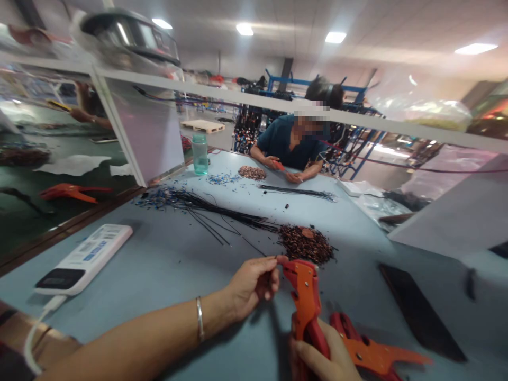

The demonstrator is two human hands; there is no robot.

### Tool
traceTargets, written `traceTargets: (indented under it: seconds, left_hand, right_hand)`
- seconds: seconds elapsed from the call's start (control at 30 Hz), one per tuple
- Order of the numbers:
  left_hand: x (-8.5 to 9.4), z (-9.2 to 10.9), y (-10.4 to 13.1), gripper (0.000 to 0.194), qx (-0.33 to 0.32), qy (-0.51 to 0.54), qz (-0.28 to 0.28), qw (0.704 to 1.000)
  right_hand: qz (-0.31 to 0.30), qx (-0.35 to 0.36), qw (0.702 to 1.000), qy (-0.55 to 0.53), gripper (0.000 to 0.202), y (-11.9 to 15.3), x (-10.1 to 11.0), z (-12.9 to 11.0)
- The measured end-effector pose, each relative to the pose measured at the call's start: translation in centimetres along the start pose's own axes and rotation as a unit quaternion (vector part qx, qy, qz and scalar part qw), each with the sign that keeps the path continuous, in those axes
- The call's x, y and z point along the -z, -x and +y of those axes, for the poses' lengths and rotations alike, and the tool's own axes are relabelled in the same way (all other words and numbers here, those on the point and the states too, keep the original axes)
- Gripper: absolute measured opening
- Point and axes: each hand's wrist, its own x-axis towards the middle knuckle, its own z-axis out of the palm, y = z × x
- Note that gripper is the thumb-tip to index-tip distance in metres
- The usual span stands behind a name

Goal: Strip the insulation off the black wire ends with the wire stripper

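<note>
At the near edge of the blue table point(166, 264), your left hand point(252, 283) sits just left of the orange tool's head, fingertips pressed together in a pinch on something small and dark at the jaws; too small to tell what. Your right hand point(317, 354) is wrapped around the red grips of the wire stripper point(307, 307), fingers curled tight, tool standing nearly upright. A second orange stripper point(373, 352) lies flat just right of that hand. Just beyond the tool head: a pile of brown wire pieces point(305, 243), with a bundle of black wires point(206, 209) fanning off to the left. White power bank point(85, 256) well to your left, cable attached. Dark flat strip point(416, 312) to the right. Across the table, another person point(293, 145) works with both hands; a green bottle point(199, 153) stands near them.
</note>
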Motion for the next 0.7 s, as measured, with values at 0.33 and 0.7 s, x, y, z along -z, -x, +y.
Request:
traceTargets:
  seconds: [0.33, 0.7]
  left_hand:
    - [1.4, 0.5, 0.0, 0.024, -0.384, -0.638, 0.012, 0.667]
    - [1.9, -0.1, -1.2, 0.013, -0.312, -0.569, -0.004, 0.76]
  right_hand:
    - [-0.031, 0.021, 0.998, 0.058, 0.009, 0.0, -0.4, -2.1]
    - [-0.065, -0.006, 0.998, -0.008, 0.015, -0.2, 0.0, -1.7]
